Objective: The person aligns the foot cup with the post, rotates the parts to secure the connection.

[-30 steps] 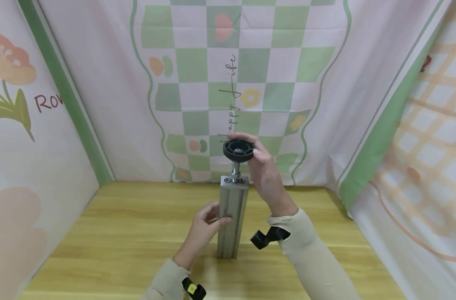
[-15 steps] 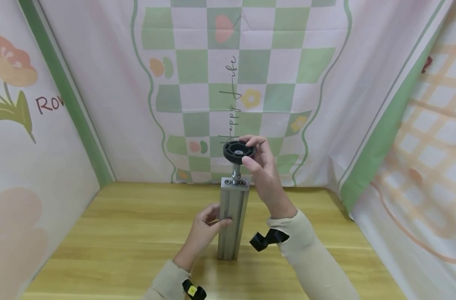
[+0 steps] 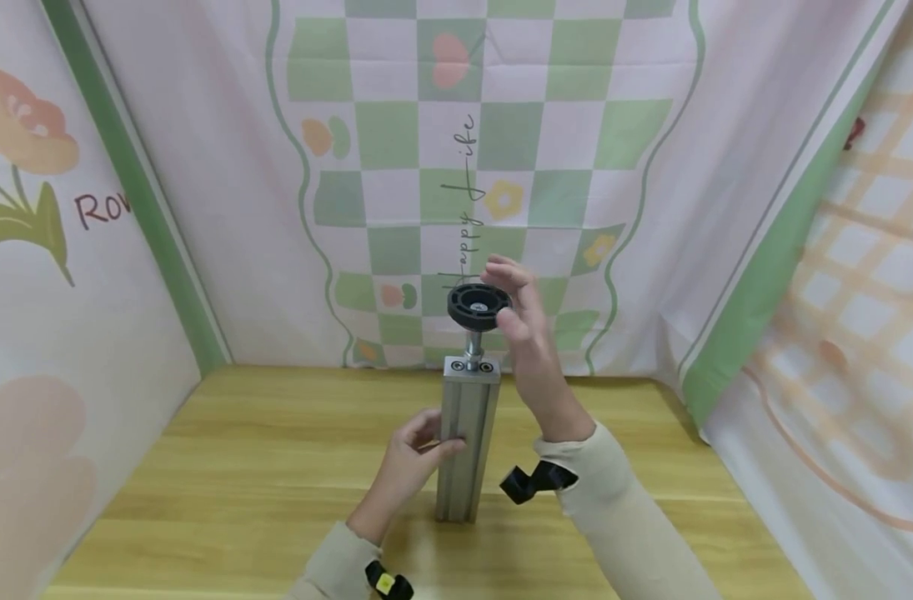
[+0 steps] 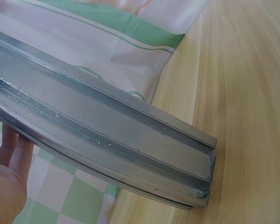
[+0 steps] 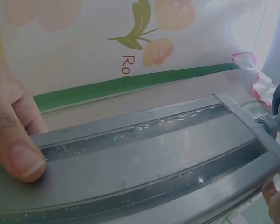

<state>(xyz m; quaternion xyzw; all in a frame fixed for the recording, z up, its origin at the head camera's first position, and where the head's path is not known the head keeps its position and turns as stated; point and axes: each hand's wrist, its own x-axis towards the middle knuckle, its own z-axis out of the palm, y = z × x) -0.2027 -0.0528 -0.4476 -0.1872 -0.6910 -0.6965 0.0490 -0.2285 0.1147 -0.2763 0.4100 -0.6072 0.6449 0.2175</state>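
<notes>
Near the middle of the wooden worktop [image 3: 276, 450], a silver-grey metal post [image 3: 459, 442] stands close to upright, leaning slightly, its lower end down by the wood; I can't tell from here whether it touches. Long grooves run down its faces, with pale flecks scattered in them, and the lower rim looks dark and rough in places. A flat end plate [image 3: 472, 379] caps the top, two dark-centred screws set side by side in it. Between those screws rises a shiny stem [image 3: 474, 343], which carries a black disc [image 3: 471, 317], round and ribbed, with a screw head at its centre. The left hand [image 3: 407, 457] grasps the post partway down, thumb across the near face and fingers round the far side. The right hand [image 3: 529, 350] has a released grip: its fingers reach up loosely beside the disc, the thumb tip at the rim, touching or not I can't say. Wood grain stretches away to both sides of the post, with a shorter strip behind it. The worktop's back edge meets a green-and-white checked cloth [image 3: 388, 133]; a flowered cloth [image 3: 58, 333] slants along the left edge and an orange-checked one hangs beyond the right edge.
</notes>
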